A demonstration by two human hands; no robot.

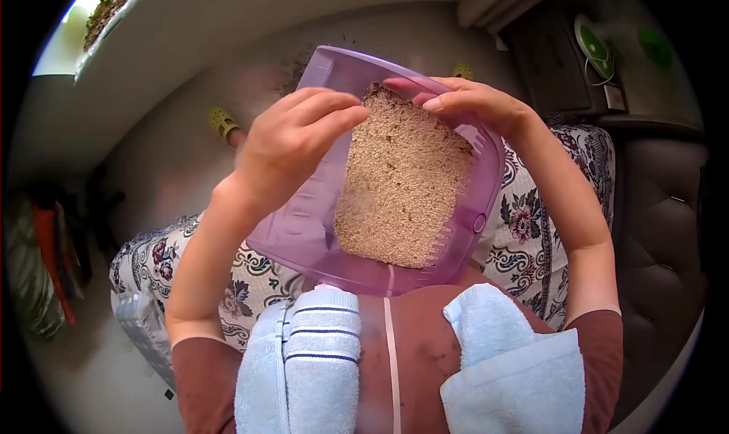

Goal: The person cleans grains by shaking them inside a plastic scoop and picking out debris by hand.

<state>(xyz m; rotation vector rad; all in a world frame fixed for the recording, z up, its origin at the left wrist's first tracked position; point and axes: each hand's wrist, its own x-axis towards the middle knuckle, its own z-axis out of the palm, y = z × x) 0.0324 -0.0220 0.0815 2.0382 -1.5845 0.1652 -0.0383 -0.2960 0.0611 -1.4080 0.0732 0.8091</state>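
Observation:
A purple see-through plastic tray [304, 240] rests tilted across my lap. Small beige grains [406, 183] with scattered dark specks form a layer on its floor. At the tray's far right, my right hand [474, 104] grips the rim, with the thumb toward the inside and some fingers seen through the plastic. My left hand [296, 142] hovers over the tray's left part, thumb and fingertips pinched together beside the grains' upper left edge. Whatever may be between those fingertips is too small to make out.
Light blue towels [323, 335] lie over my brown top. Flowered fabric [524, 221] covers the seat under me. A yellow-green clog [222, 121] is on the floor, with dark crumbs beyond the tray. A dark cabinet [543, 62] stands at far right.

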